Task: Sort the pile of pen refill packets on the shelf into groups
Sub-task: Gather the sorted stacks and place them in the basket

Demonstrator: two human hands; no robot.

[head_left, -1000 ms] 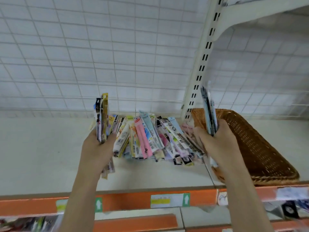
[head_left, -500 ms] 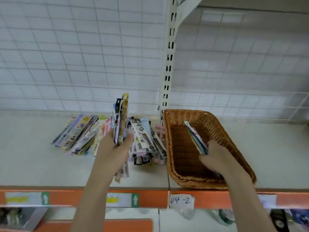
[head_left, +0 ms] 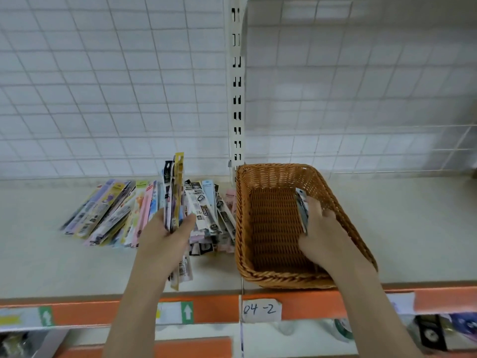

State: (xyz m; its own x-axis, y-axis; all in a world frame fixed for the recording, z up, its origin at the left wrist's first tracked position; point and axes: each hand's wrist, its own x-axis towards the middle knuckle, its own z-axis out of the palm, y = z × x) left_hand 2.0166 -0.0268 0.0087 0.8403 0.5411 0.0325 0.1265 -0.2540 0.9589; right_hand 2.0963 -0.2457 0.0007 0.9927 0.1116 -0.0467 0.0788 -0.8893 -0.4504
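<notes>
Left hand [head_left: 165, 236] gripping upright bundle [head_left: 175, 192], prob. one group kept apart. Right hand [head_left: 322, 233] clamping few packets [head_left: 302, 210], lowering into basket [head_left: 268, 276] at shelf [head_left: 413, 228] front edge. Pile [head_left: 113, 213] lying mid-shelf, left of basket.

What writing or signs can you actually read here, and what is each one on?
"04-2", handwritten: white paper tag on the orange shelf edge, below the wicker basket. The first digit is unclear.
White up arrow on green, no words: strip label on the shelf edge; a fainter one further left.
Print on the refill packets in the pile: too blurred to read.
Print on the packets in both hands: unreadable.
</notes>
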